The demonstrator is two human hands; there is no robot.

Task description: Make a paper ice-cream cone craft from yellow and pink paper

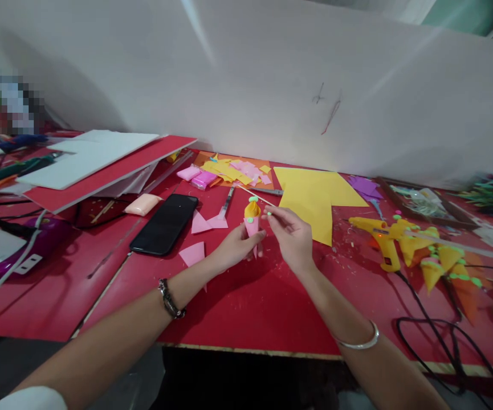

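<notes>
A small pink paper cone (252, 227) with a yellow rounded top (252, 210) stands upright in my left hand (241, 245), its fingers wrapped around the lower part. Green bits sit on the cone's rim and on top of the yellow part. Just to the right, my right hand (291, 233) is pinched around a thin pale stick (255, 196) that slants up to the left. A tiny green piece (269, 214) shows at its fingertips. Pink paper pieces (193, 254) lie left of my left hand, and a yellow sheet (308, 199) lies beyond my right hand.
A black phone (164, 224) lies on the red table (237, 319). At right are a yellow glue gun (378, 236) with a looping cord and several yellow cones (432, 273). Stacked boards (101, 159) stand at left; paper scraps (240, 171) lie near the back wall.
</notes>
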